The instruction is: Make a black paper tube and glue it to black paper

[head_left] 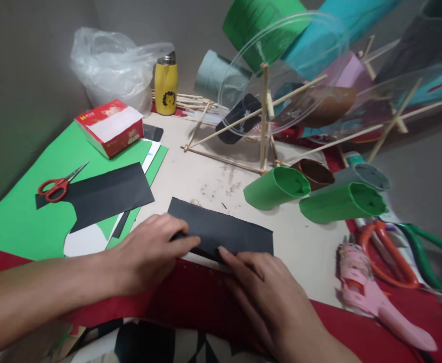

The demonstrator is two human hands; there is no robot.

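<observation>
A yellow bottle (pixel 166 89) stands beside a translucent plastic bag (pixel 109 68), behind a red box (pixel 124 142).

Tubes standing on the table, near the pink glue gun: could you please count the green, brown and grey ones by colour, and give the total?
Green tubes: 2
Brown tube: 1
Grey tube: 1
Total: 4

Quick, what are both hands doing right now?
Left hand: on the nearest black paper; can't tell if gripping.
Right hand: on it too; grip unclear.

Grey walls (pixel 194 25), red-edged pale tabletop (pixel 196 176)
</observation>
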